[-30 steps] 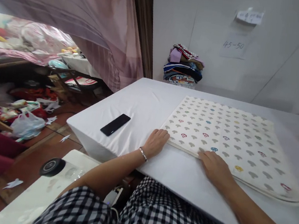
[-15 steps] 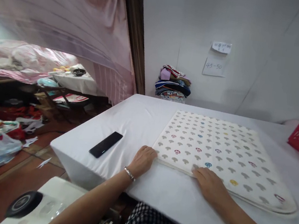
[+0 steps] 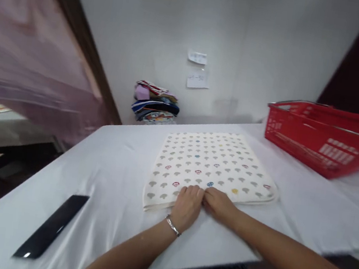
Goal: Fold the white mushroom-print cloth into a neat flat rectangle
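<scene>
A folded cream cloth (image 3: 209,163) printed with grey, red, blue and yellow mushrooms lies flat on the white-covered table. My left hand (image 3: 188,205), with a silver bracelet on the wrist, has its fingers curled over the cloth's near edge. Beside it, almost touching, my right hand (image 3: 219,204) pinches the same edge near its middle. My thumbs are mostly hidden, and both hands are slightly blurred.
A black phone (image 3: 53,226) lies at the table's left. At the back right stands a red plastic basket (image 3: 306,134). A stack of folded clothes (image 3: 155,104) sits against the wall, left of two paper notes (image 3: 198,80). A pink curtain (image 3: 26,55) hangs at left.
My view has swung right, bringing more of the red basket in. My left hand has moved from the cloth's near left corner along the edge, and the hands are now together.
</scene>
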`<action>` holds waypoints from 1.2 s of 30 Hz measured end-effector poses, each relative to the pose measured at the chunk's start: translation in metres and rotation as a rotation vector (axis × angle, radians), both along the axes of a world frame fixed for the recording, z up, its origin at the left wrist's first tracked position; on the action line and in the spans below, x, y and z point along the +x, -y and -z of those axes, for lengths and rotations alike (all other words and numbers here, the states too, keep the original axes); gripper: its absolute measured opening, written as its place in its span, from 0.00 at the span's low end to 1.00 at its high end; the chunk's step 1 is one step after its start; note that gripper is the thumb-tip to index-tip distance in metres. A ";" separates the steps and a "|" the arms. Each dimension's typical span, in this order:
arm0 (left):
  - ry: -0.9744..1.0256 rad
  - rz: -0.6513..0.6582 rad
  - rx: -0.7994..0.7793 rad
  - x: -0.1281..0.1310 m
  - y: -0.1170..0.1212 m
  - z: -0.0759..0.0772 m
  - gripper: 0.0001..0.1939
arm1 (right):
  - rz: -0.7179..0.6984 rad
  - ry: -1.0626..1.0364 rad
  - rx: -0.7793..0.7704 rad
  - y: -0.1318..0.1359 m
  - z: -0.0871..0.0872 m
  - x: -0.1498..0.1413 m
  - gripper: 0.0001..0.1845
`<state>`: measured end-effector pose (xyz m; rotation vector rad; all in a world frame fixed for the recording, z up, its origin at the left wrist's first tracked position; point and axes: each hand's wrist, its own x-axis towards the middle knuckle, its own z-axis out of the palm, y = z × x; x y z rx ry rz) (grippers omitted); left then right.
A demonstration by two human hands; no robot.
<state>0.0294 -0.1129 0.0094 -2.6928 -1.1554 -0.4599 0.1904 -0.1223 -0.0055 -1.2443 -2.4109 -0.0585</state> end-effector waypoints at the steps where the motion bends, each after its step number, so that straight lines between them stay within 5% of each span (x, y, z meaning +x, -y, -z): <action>1: -0.005 -0.009 0.007 0.003 -0.004 0.001 0.09 | 0.032 -0.003 -0.046 0.000 -0.002 0.000 0.07; 9: -0.059 0.050 0.048 -0.010 -0.013 0.005 0.08 | 0.039 -0.026 -0.070 0.015 -0.004 0.028 0.15; 15: -0.086 0.071 0.050 -0.010 -0.014 0.001 0.09 | 0.079 -0.046 0.082 0.040 -0.001 0.121 0.14; 22: -0.092 0.082 0.040 -0.008 -0.016 0.001 0.08 | 0.472 -0.147 0.044 0.078 -0.007 0.214 0.14; 25: -0.096 0.083 0.039 -0.007 -0.015 -0.001 0.08 | 0.752 -0.341 -0.015 0.074 -0.018 0.226 0.14; 28: -0.090 0.086 0.034 -0.007 -0.014 -0.002 0.08 | 0.958 -0.404 -0.259 0.057 -0.031 0.223 0.14; 31: -0.076 0.091 0.025 -0.008 -0.014 -0.002 0.07 | 1.019 -0.266 -0.504 0.037 -0.042 0.216 0.15; 36: -0.066 0.098 0.007 -0.009 -0.014 -0.001 0.07 | 1.044 -0.078 -0.601 0.013 -0.053 0.215 0.13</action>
